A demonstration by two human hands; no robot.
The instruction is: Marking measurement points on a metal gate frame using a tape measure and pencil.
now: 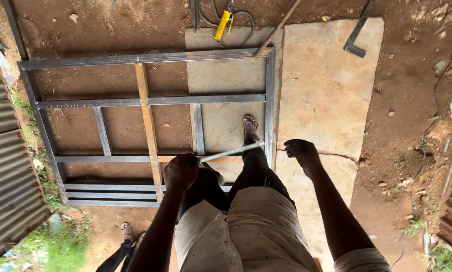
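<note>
You stand over a metal frame (150, 100) with a tape pulled between your hands.

Head view: your left hand (180, 171) and right hand (300, 151) are each closed on an end of the tape (231, 152), stretched above the frame's lower right corner.

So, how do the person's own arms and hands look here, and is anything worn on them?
Both arms are bare along all that shows. The left hand and right hand wear no gloves, and no watch or ring is visible. A light short sleeve shows at the right arm.
</note>
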